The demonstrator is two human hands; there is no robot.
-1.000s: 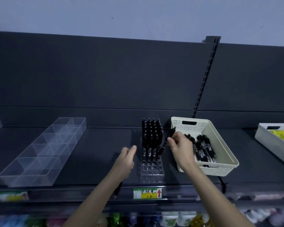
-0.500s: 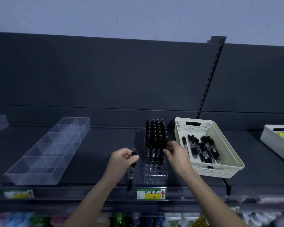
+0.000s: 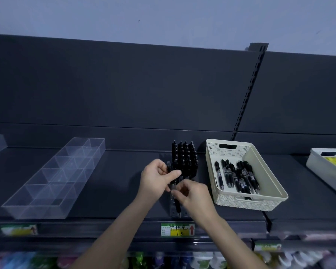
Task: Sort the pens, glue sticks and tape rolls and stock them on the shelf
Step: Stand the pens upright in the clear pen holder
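Note:
A black pen [image 3: 177,206] hangs tip down in front of the clear pen rack [image 3: 172,211]. My left hand [image 3: 157,178] grips its upper part, and my right hand [image 3: 192,195] pinches its middle from the right. Several black pens [image 3: 184,157] stand upright in the back rows of the rack; its front holes are hidden behind my hands. To the right on the same dark shelf, a white perforated basket [image 3: 241,203] holds several more loose black pens [image 3: 239,177].
A clear divided tray [image 3: 52,179] lies on the shelf at the left. A second white bin [image 3: 318,167] with yellow items stands at the far right. A green and yellow price label [image 3: 177,230] marks the shelf edge. Colourful goods fill the lower shelf.
My left hand lifted its pen from the shelf edge up in front of the rack. My right hand came down from the rack's pens and took hold of that pen too.

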